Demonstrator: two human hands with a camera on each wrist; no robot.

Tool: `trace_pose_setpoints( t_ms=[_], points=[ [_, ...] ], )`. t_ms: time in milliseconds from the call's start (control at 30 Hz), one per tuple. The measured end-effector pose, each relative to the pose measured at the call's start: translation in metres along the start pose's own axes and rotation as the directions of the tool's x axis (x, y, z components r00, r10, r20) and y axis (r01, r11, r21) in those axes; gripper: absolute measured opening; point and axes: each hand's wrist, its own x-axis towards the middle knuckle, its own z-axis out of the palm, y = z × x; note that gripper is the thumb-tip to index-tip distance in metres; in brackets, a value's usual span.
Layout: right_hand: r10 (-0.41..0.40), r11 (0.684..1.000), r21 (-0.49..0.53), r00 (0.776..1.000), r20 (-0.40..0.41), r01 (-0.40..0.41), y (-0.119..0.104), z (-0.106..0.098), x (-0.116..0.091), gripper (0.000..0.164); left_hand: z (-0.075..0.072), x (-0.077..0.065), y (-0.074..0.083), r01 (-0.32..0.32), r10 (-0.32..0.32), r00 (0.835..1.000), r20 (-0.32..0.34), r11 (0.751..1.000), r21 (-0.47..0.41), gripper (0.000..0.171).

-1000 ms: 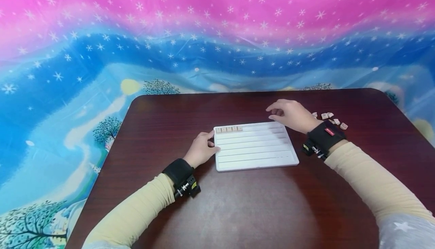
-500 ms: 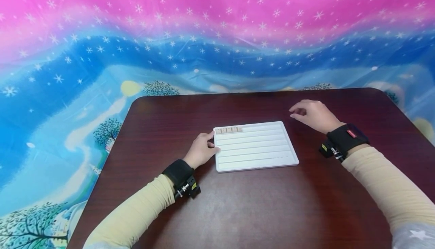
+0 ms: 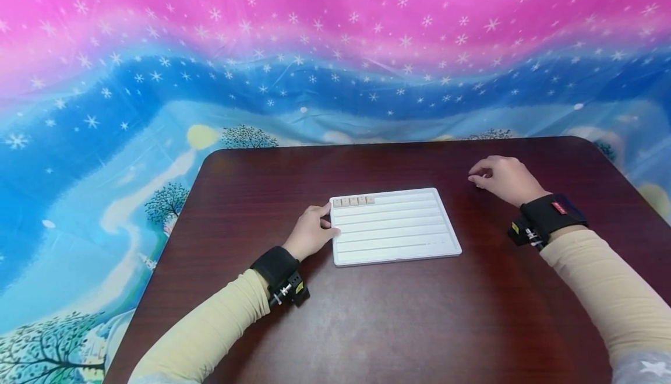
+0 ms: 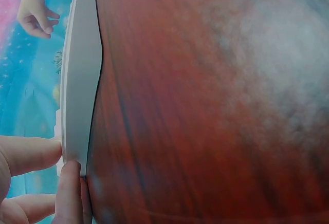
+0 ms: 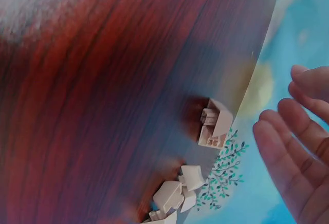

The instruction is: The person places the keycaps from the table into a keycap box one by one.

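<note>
A white ridged tray (image 3: 393, 233) lies on the table, with a short row of beige keycaps (image 3: 353, 201) in its far left slot. My left hand (image 3: 310, 231) holds the tray's left edge, thumb and fingers against the rim; the left wrist view has its fingertips (image 4: 71, 175) right at the corner. Off to the tray's right, my right hand (image 3: 504, 179) hovers with loosely bent fingers and nothing in them. Loose keycaps (image 5: 216, 124) lie below it in the right wrist view, one showing its hollow underside. From the head view the hand hides these.
The dark wooden table (image 3: 419, 326) has rounded far corners. Behind it hangs a pink and blue cloth (image 3: 335, 81) printed with snowflakes and trees. A wrist strap with a small camera (image 3: 299, 291) sits on each arm.
My right hand has moved right, from over the tray's far right corner to above the loose keycaps, covering them in the head view. My left hand and the tray stay put.
</note>
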Motion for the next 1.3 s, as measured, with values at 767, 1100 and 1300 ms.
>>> trace_pose_setpoints(
  t_ms=[767,1100,1300],
  points=[
    [0.211,0.977,-0.008,0.964,0.164,-0.213,0.013,-0.002,0.003,0.028,0.0,0.0,-0.001,0.013,-0.013,1.0,0.008,1.0,-0.016,0.072],
    [0.196,0.979,0.02,0.969,0.148,-0.201,0.017,0.003,0.003,0.02,-0.001,0.0,0.0,0.017,-0.017,1.0,0.011,1.0,-0.015,0.072],
    [0.202,0.978,0.025,0.97,0.139,-0.207,0.018,0.006,0.002,0.016,0.0,0.0,0.0,0.014,-0.014,1.0,0.009,1.0,-0.014,0.072]
  ],
)
